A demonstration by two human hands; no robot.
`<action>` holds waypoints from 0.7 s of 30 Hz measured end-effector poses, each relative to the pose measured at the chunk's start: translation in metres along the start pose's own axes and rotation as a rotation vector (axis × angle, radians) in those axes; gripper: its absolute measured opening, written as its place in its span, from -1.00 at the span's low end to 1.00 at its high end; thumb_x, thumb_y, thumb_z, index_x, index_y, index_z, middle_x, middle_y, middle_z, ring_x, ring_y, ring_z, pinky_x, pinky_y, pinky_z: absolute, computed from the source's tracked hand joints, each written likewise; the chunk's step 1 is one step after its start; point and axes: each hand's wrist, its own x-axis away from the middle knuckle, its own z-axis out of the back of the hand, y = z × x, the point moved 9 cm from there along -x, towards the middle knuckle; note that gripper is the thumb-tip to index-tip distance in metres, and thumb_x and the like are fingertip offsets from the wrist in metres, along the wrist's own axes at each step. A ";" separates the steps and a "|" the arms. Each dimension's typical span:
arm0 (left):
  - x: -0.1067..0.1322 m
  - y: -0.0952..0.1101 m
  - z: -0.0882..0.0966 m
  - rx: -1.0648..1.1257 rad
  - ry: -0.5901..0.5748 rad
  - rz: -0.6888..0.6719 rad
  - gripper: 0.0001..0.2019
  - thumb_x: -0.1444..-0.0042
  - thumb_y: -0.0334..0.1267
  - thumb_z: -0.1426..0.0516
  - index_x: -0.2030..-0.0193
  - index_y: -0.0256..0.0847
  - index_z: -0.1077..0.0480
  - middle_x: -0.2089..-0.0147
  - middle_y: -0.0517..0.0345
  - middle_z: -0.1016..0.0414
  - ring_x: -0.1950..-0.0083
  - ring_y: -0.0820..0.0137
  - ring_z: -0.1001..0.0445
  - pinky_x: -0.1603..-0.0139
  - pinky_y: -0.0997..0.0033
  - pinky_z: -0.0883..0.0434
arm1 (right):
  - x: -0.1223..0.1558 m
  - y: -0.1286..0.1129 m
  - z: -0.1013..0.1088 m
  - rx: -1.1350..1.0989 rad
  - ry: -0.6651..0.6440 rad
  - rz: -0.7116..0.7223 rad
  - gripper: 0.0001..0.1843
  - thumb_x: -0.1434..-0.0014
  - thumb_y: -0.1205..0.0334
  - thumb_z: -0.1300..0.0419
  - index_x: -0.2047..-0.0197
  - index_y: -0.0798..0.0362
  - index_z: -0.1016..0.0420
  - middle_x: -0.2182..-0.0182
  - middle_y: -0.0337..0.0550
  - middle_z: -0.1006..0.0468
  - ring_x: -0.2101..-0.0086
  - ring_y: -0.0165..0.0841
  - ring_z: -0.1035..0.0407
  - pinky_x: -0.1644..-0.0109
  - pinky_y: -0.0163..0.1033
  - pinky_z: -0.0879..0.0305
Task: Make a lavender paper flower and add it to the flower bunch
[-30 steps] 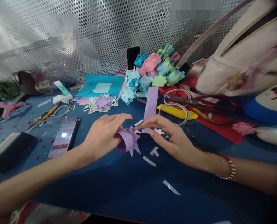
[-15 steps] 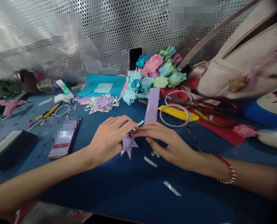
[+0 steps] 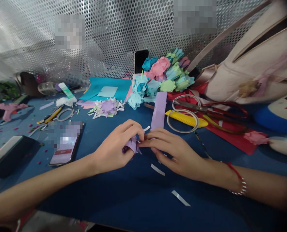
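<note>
My left hand [image 3: 114, 148] is curled round a small lilac paper flower [image 3: 131, 145], holding it just above the blue table [image 3: 124, 196]. My right hand [image 3: 174, 149] meets it from the right, its fingertips pinched on the flower's spiky petals. Most of the flower is hidden between the fingers. A lilac paper strip [image 3: 158, 110] lies flat just behind both hands. White paper slivers [image 3: 157, 169] lie on the table below my right hand.
A phone [image 3: 64, 146] lies at the left. A heap of paper flowers [image 3: 162, 77], teal paper [image 3: 104, 88], a yellow comb [image 3: 186, 118], wire rings, red scissors [image 3: 220, 109] and a beige bag [image 3: 254, 64] stand behind. A pink glue gun [image 3: 9, 109] lies far left.
Both hands have closed in on the lilac flower. Its rolled cone and spikes, open to view a second ago, are now mostly covered by my fingers.
</note>
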 end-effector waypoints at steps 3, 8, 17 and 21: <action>0.003 -0.004 -0.001 0.030 -0.022 -0.029 -0.61 0.03 -0.67 -0.02 0.10 -0.20 -0.32 0.01 0.07 -0.40 -0.03 0.35 -0.40 -0.04 0.31 -0.37 | -0.001 0.000 0.000 -0.018 -0.003 0.000 -0.57 -0.26 0.51 0.00 -0.06 -0.05 -0.49 0.10 -0.08 -0.55 0.07 -0.29 -0.40 0.03 -0.12 -0.43; 0.009 -0.014 0.002 -0.070 -0.042 -0.029 -0.51 0.07 -0.70 0.01 0.05 -0.16 -0.36 0.05 0.14 -0.47 -0.01 0.37 -0.44 -0.04 0.30 -0.35 | -0.002 0.009 0.002 -0.102 0.009 -0.091 -0.61 -0.30 0.48 0.00 -0.04 -0.05 -0.50 0.07 -0.10 -0.55 0.02 -0.34 -0.42 -0.03 -0.19 -0.42; 0.007 -0.037 0.020 -0.039 -0.019 0.205 -0.59 0.03 -0.60 -0.04 0.11 -0.13 -0.46 0.11 0.18 -0.46 0.14 0.42 -0.45 0.14 0.39 -0.37 | 0.000 0.030 0.006 -0.197 0.069 -0.255 -0.69 -0.33 0.41 -0.01 0.00 -0.06 -0.49 0.11 -0.14 -0.59 0.09 -0.33 -0.48 0.04 -0.23 -0.43; 0.005 -0.049 0.018 0.013 -0.052 0.278 -0.71 -0.02 -0.53 -0.05 0.18 -0.16 -0.46 0.16 0.19 -0.49 0.14 0.42 -0.46 0.07 0.35 -0.38 | 0.001 0.035 0.007 -0.228 0.075 -0.297 -0.71 -0.33 0.40 -0.01 0.03 -0.05 -0.49 0.11 -0.14 -0.58 0.08 -0.33 -0.47 0.06 -0.24 -0.43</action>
